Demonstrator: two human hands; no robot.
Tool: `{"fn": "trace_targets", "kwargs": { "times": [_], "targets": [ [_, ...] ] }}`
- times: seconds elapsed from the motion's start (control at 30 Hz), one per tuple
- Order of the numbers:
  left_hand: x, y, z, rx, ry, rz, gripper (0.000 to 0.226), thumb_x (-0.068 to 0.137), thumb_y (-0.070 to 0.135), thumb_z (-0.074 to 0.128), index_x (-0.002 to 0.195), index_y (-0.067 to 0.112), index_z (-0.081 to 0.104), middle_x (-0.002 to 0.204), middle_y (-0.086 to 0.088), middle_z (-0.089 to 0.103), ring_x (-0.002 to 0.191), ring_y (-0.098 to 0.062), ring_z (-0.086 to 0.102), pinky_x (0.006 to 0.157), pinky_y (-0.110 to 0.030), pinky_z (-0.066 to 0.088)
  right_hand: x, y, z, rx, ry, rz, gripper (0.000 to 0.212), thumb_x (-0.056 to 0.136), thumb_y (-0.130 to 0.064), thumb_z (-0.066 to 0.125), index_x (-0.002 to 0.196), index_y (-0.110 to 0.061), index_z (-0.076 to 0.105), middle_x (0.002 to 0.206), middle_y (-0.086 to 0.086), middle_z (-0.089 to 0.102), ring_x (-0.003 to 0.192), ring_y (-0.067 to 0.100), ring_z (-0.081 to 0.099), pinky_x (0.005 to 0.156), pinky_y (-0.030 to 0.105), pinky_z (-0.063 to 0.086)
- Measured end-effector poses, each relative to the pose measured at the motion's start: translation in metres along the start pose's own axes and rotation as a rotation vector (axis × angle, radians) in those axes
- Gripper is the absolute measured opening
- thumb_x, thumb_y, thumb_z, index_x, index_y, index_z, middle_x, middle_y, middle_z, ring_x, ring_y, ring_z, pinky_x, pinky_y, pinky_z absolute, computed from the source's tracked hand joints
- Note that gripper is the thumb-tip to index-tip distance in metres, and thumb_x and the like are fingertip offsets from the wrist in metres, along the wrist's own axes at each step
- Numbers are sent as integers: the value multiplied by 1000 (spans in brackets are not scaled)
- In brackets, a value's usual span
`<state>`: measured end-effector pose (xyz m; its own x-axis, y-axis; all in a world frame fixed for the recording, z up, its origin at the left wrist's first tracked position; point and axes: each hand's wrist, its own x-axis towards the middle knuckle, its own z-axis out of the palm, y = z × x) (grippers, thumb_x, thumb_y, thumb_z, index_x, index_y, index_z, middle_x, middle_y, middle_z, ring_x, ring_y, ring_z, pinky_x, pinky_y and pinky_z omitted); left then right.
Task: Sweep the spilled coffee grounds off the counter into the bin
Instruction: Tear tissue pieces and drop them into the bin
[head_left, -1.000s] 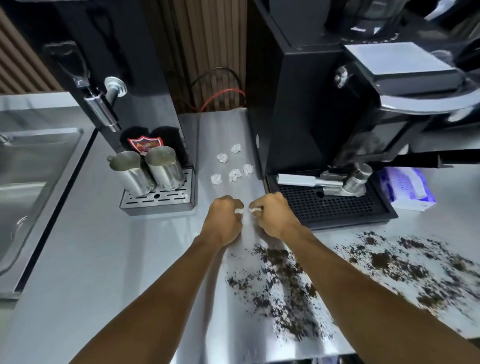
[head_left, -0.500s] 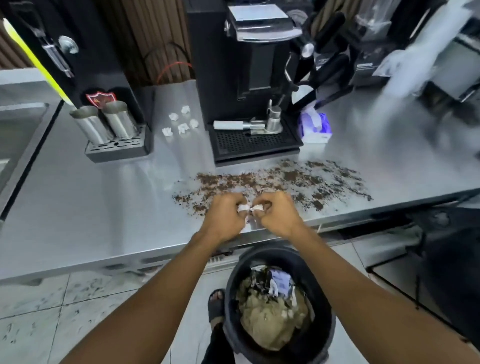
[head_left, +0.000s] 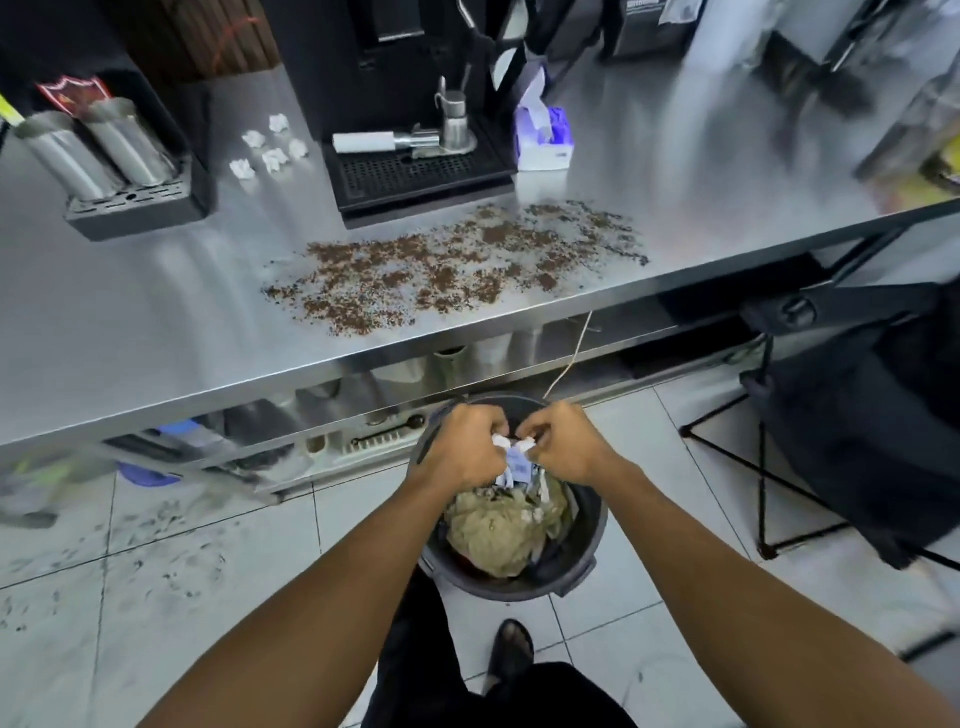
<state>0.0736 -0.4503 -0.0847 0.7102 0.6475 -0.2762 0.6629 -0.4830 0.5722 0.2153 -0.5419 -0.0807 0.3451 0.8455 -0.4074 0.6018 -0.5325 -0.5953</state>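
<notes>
Brown coffee grounds lie scattered across the steel counter, close to its front edge. A black round bin stands on the floor below, filled with crumpled waste. Above the bin's far rim, my left hand pinches a small white paper wad. My right hand pinches another white wad right beside it. The two fists nearly touch.
A black coffee machine with drip tray stands behind the grounds. Several white paper wads lie left of it. Two steel jugs sit on a small tray at left, a tissue box at right. A black stand is on the floor.
Both hands, still pinching the white wads, moved back from the counter and down to hang over the bin. The view tilted down to the floor.
</notes>
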Motion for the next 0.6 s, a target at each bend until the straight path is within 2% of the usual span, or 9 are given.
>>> {"fn": "trace_targets", "kwargs": {
  "times": [0.13, 0.23, 0.3, 0.37, 0.43, 0.5, 0.6],
  "targets": [
    [-6, 3, 14, 28, -83, 15, 25, 69, 19, 65, 92, 23, 72, 92, -2, 73, 89, -24, 64, 78, -34, 55, -7, 13, 10, -84, -54, 19, 33, 65, -18, 76, 97, -22, 75, 96, -4, 72, 86, 13, 64, 80, 25, 52],
    [-4, 0, 6, 25, -69, 19, 31, 72, 19, 66, 102, 21, 73, 99, -2, 74, 93, -23, 65, 82, -35, 56, -2, 7, 1, -58, -28, 6, 27, 73, -18, 72, 100, -20, 75, 98, -1, 73, 87, 15, 65, 83, 30, 55],
    [0, -5, -9, 2, -28, 10, 27, 74, 18, 65, 100, 20, 72, 95, 1, 74, 90, -19, 66, 82, -34, 56, 7, -8, -10, -13, 23, -39, 23, 76, -14, 68, 98, -19, 75, 91, -3, 73, 87, 12, 64, 86, 29, 54],
    [6, -11, -34, -18, 21, -1, 17, 76, 14, 62, 90, 19, 71, 82, 4, 71, 80, -16, 65, 78, -32, 56, 19, -30, -21, 29, 56, -95, 19, 79, -13, 67, 95, -17, 75, 86, -4, 73, 85, 10, 66, 86, 25, 52],
    [15, -21, -64, -25, 94, 5, 20, 77, 9, 54, 84, 18, 71, 72, 5, 69, 72, -16, 65, 71, -29, 56, 34, -58, -32, 57, 61, -163, 17, 81, -12, 64, 93, -17, 75, 83, -5, 72, 80, 9, 66, 84, 23, 52],
    [23, -31, -101, -29, 181, 1, 27, 80, 5, 50, 89, 17, 73, 72, 3, 69, 67, -15, 66, 64, -24, 54, 52, -89, -41, 102, 67, -231, 19, 83, -11, 61, 95, -16, 75, 84, -4, 73, 80, 8, 67, 85, 26, 55],
    [37, -50, -158, -51, 317, 13, 24, 84, 7, 54, 94, 17, 73, 73, 4, 70, 63, -10, 63, 61, -24, 53, 84, -136, -49, 159, 82, -283, 23, 85, -7, 61, 101, -17, 73, 82, -2, 73, 77, 12, 68, 80, 25, 57]
  ]
}}
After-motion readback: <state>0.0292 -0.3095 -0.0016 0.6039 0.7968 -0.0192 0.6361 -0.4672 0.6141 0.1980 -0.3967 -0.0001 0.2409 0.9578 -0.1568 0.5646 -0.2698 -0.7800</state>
